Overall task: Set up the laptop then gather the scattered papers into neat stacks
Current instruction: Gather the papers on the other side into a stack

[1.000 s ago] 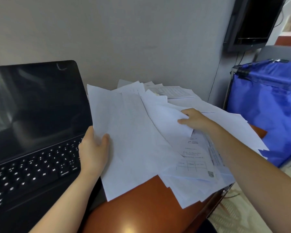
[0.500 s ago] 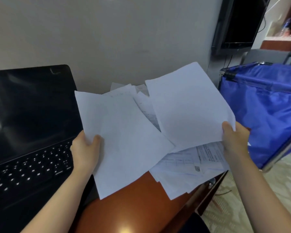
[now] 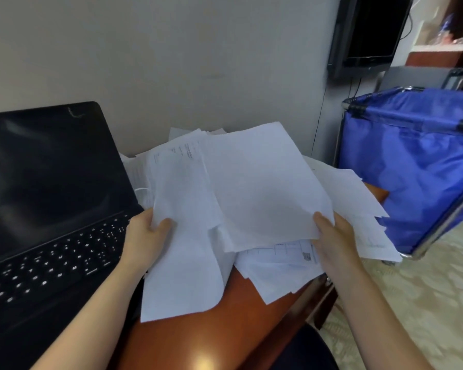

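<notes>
Papers (image 3: 286, 273), white, loose: head view, the only one I have.

1. Heap. It lies scattered on the brown table (image 3: 211, 329), to the right of the laptop (image 3: 51, 196). Several corners overhang the table's right edge. Printed forms show among the lower sheets.

2. Left sheet (image 3: 182, 263). My left hand (image 3: 145, 236) pinches it at its left edge, thumb on top. The fingers underneath are hidden. The sheet's bottom half droops over the table.

3. Right sheet (image 3: 265, 188). My right hand (image 3: 334, 236) pinches it at its lower right corner, thumb on top and fingers behind. Its left side overlaps the left sheet. It is held above the heap.

4. Laptop. It stands open on the left, with a dark screen and white key legends showing. I judge the opening done, but I cannot tell whether it is powered.

5. Surroundings. A blue fabric cart (image 3: 417, 169) stands just beside the table, and a dark monitor (image 3: 369, 30) is up on the wall.

Step in hand, by my judgement: gathering has just begun, with two sheets up and most of the heap unsorted.

The next move calls for laying the right sheet squarely over the left. The left thumb should then take both, freeing the right hand for the heap.
</notes>
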Tool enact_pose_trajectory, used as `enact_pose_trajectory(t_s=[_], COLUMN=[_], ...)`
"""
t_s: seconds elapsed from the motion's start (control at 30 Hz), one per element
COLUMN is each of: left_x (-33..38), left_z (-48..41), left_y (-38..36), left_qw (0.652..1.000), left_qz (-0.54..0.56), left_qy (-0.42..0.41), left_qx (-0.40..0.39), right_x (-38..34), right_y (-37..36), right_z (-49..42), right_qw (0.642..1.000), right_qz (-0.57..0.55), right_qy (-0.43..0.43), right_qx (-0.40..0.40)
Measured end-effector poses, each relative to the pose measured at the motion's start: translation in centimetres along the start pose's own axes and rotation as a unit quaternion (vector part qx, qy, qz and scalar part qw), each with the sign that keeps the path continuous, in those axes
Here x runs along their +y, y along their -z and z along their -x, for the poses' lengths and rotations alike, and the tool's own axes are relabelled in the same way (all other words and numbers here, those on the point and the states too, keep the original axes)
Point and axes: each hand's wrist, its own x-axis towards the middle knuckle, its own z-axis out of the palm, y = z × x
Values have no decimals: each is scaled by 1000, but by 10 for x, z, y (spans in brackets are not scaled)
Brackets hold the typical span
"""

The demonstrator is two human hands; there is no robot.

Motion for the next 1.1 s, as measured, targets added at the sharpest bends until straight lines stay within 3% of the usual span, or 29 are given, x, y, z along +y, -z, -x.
enact_pose_trajectory(t_s=[0.17,0.4,0.6,0.67,0.83,0.93,1.1], left_x=[-2,1,2,1,4,0,-4], left_z=[-1,0,-2,-2,0,-1,-6], left_y=[-2,-6,-2,-1,0,-2,-3], left_qw=[1000,998,994,997,1000,999,998], left_qz=[-19,17,-73,-55,15,17,5], left_qy=[24,67,67,49,19,46,62], left_qx=[-3,-3,-54,-40,-8,-24,-15], right_x=[-1,17,0,-7,-16,-11,-9], right_y=[-12,-24,-33,-29,-20,-30,-41], right_z=[40,69,64,54,39,44,49], right_qw=[980,918,869,872,922,924,924], right_qz=[147,309,383,387,305,296,252], right_qy=[98,114,98,95,64,121,108], right_qx=[-92,-223,-297,-283,-230,-211,-267])
